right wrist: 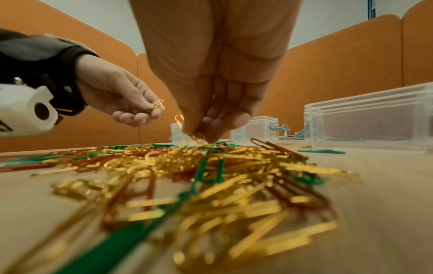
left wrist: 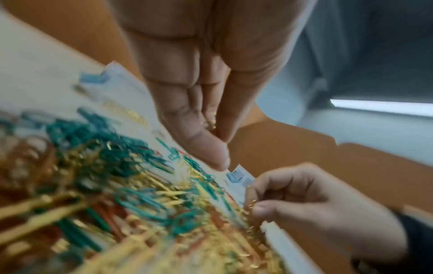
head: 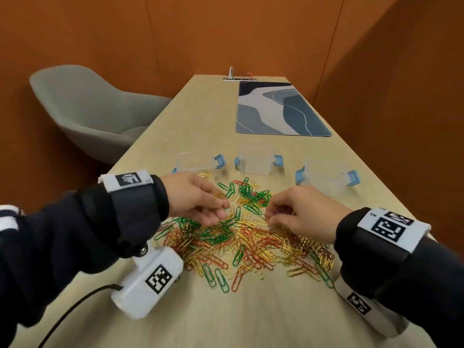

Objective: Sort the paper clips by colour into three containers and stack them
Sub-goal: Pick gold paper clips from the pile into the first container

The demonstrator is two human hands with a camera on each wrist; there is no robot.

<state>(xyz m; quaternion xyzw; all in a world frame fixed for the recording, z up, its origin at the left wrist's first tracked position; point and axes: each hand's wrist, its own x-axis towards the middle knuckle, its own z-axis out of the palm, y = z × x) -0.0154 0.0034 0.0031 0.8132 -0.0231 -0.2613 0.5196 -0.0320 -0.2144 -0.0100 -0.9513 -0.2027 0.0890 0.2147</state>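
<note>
A loose pile of paper clips (head: 246, 237) in gold, green and red covers the near middle of the table. My left hand (head: 200, 197) hovers over its far left part and pinches a few gold clips (right wrist: 158, 105) between thumb and fingers. My right hand (head: 298, 212) reaches down into the pile's right part, fingers bunched on gold clips (right wrist: 196, 137). Three clear containers with blue latches stand in a row beyond the pile: left (head: 193, 162), middle (head: 254, 160), right (head: 326, 177). A few gold clips lie by the left container.
A patterned blue and grey desk mat (head: 278, 109) lies at the far end of the table. A grey chair (head: 85, 106) stands to the left of the table. Orange partition walls surround the table. White wrist cameras hang below both wrists.
</note>
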